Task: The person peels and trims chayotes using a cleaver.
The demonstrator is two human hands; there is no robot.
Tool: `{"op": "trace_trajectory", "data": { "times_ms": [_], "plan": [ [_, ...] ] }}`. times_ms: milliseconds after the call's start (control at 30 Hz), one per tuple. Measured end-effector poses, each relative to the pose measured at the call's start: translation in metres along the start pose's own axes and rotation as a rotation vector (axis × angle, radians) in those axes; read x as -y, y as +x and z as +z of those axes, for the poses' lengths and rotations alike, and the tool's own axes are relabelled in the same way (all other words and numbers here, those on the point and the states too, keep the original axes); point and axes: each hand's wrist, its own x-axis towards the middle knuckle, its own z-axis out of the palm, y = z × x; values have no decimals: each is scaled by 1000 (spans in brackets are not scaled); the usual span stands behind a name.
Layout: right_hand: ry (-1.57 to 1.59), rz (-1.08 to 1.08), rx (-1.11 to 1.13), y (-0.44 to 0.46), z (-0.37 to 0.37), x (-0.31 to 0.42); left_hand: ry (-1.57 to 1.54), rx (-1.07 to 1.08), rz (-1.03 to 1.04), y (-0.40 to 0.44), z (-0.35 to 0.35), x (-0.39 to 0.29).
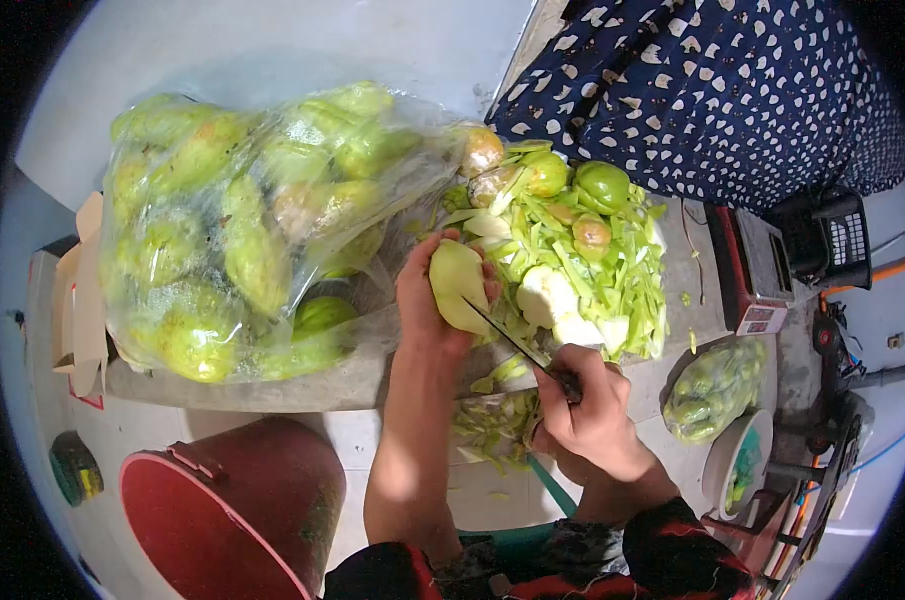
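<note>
Near the middle of the view, my left hand (427, 300) is wrapped round a peeled pale green fruit (458, 284). My right hand (594, 408) grips the dark handle of a knife (512, 341), whose blade points up and left and meets the lower part of the fruit. Just right of the fruit lies a pile of green peelings (602, 270), with pale cut pieces (547, 296) at its near side. Several whole fruits, one of them green (601, 187), rest on and behind the pile.
A large clear bag of green fruits (212, 240) covers the table's left side. A red bin (242, 500) stands on the floor at lower left. To the right are a red scale (757, 265), a black basket (837, 240), a smaller bag of fruits (717, 388) and a white bucket (737, 462).
</note>
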Motion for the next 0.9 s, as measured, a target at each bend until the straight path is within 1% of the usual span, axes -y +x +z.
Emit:
{"op": "trace_trajectory", "data": {
  "times_ms": [133,200,300,333,400,433,467,500,533,567,600,733,800,900],
  "plan": [
    [-16,-14,1,1,3,-1,114,-20,15,-4,4,-8],
    [-10,-20,-7,0,7,-4,212,-42,106,-8,9,-10],
    [-23,-18,-19,0,11,-6,224,18,100,-8,5,-15],
    [-18,-18,8,1,12,-7,224,17,101,-7,2,-17],
    [-13,-18,34,3,13,-7,-26,178,-44,-4,-4,-20],
    [-19,-85,31,5,16,-7,-26,178,-44,-4,-3,-19],
    [-24,-153,28,7,18,-7,-94,199,-65,-5,0,-18],
    [-23,-154,27,5,18,-8,-162,220,-86,-6,2,-18],
    [-51,-160,77,3,19,-10,-161,220,-85,-6,1,-19],
    [-79,-165,127,1,19,-11,-203,264,-117,-5,-1,-20],
    [-79,-165,127,2,19,-10,-245,308,-149,-5,-2,-21],
    [-112,-211,135,5,16,-7,-247,287,-142,-6,-4,-24],
    [-110,-224,132,5,16,-7,-252,394,-170,-1,-13,-26],
    [-127,-232,137,6,14,-6,-185,379,-172,0,-15,-29]
  ]
}}
